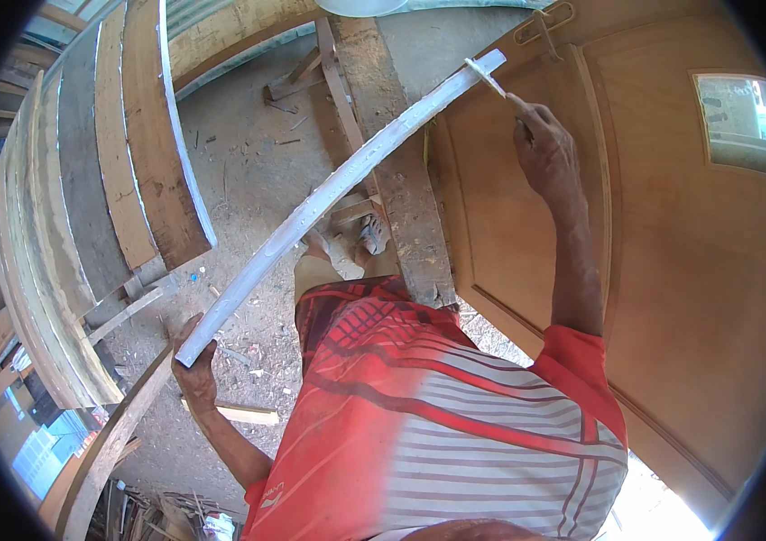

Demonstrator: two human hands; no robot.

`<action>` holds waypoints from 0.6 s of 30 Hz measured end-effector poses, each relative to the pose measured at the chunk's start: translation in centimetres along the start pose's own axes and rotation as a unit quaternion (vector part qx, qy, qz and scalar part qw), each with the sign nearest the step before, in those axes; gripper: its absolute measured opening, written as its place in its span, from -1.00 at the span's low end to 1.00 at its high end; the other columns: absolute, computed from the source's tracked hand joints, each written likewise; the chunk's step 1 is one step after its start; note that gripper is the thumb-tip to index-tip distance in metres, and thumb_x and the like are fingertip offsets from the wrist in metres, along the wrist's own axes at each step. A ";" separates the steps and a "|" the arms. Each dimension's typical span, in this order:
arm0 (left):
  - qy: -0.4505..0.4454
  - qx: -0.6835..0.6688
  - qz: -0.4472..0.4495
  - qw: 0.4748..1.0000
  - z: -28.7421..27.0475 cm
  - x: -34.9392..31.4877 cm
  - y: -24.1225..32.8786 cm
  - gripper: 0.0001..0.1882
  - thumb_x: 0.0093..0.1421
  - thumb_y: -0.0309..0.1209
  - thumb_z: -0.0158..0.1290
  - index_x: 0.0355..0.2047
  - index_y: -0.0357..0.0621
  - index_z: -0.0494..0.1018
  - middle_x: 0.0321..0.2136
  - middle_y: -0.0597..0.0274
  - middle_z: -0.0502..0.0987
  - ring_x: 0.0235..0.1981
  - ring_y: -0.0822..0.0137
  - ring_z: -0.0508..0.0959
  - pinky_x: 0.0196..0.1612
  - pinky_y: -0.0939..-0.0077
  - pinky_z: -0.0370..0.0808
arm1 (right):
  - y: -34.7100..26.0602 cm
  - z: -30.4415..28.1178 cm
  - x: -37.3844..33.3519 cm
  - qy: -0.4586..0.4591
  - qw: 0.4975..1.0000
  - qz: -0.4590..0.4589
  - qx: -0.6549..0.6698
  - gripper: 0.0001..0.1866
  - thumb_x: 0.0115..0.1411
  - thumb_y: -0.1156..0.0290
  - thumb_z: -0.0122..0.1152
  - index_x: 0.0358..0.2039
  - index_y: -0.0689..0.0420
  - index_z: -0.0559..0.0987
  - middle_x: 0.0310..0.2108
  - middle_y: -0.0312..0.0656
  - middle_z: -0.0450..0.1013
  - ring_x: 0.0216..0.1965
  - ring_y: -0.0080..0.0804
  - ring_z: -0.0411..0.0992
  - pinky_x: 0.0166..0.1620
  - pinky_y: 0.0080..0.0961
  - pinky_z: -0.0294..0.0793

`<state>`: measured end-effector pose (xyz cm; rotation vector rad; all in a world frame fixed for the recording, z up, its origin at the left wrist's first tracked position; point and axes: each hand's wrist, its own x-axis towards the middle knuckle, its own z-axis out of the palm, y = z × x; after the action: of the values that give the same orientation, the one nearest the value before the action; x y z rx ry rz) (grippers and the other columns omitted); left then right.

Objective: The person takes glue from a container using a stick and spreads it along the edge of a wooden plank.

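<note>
A long narrow wooden strip (311,209), its upper face coated with a wet-looking white layer, slants from lower left to upper right in front of me. My left hand (195,374) grips its near end, with the fingers curled round it from beneath. At the far end, my right hand (547,149) pinches a thin, pale flat stick (489,79), whose tip rests on the white coating. Whether the stick carries bristles or a blade is too small to tell.
Several broad planks (156,135) with white edges are on the left. A panelled wooden door (527,207) stands along the right. A rough thick board (415,198) runs beneath the strip. Another long timber (121,428) is beside my left hand. Wood scraps (157,514) lie at lower left.
</note>
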<state>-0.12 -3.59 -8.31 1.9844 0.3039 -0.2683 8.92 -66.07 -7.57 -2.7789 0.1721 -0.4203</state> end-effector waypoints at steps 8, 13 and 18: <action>-0.001 0.014 -0.008 1.000 -0.6 0.7 -0.7 -0.44 0.19 -0.40 0.41 0.17 -0.25 0.54 0.14 0.07 0.58 0.15 0.20 0.55 0.22 0.27 0.49 | 0.0 0.5 -0.6 -0.004 1.000 -0.008 0.012 -0.61 0.35 0.52 0.18 0.18 0.09 0.61 -0.15 -0.03 0.58 -0.18 -0.04 0.60 -0.16 -0.14 0.58; 0.000 0.016 -0.020 1.000 -0.4 0.3 -0.5 -0.42 0.17 -0.39 0.42 0.18 -0.25 0.54 0.14 0.09 0.59 0.15 0.21 0.55 0.24 0.27 0.48 | 1.9 0.4 -0.1 0.022 0.995 0.069 0.064 -0.63 0.38 0.50 0.17 0.17 0.03 0.63 -0.12 -0.03 0.57 -0.16 -0.09 0.60 -0.14 -0.15 0.59; 0.007 0.003 -0.041 0.999 -0.3 0.4 -0.6 -0.41 0.17 -0.40 0.42 0.19 -0.26 0.53 0.13 0.09 0.59 0.15 0.21 0.54 0.24 0.26 0.48 | 3.9 1.6 -0.1 0.035 0.997 0.030 -0.054 -0.59 0.39 0.48 0.16 0.24 0.00 0.59 -0.05 -0.03 0.56 -0.14 -0.08 0.60 -0.11 -0.15 0.59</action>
<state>0.06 -3.02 -8.75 1.9828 0.3934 -0.3078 9.02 -69.26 -10.31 -2.8571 0.3017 -0.5082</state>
